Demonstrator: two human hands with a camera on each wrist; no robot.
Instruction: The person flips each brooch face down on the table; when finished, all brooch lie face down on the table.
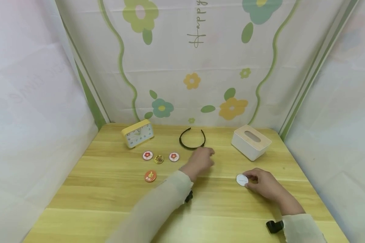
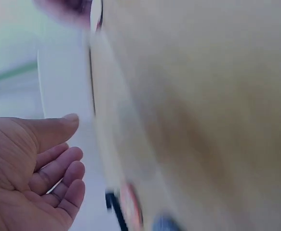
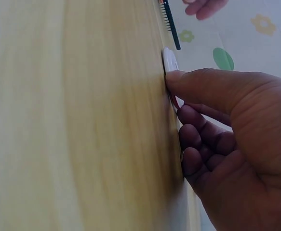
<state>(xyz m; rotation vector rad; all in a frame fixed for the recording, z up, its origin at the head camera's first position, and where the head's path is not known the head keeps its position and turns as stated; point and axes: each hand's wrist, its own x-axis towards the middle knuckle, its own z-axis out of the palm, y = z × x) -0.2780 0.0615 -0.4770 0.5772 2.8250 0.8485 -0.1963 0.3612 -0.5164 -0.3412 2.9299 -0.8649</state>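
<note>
My right hand pinches a round badge by its right edge, thumb against fingers. The badge shows a white face in the head view. In the right wrist view that badge stands tilted close to the wood, with the thumb across it. My left hand hovers in the middle of the table, in front of a black headband. Its fingers bend loosely around nothing, as the left wrist view of the left hand also shows.
Two red-flower badges, a yellow patterned badge and an orange thumbs-up badge lie left of centre. Behind them stands a yellow alarm clock. A white tissue box with a wooden lid sits at the back right. Printed curtains surround the table.
</note>
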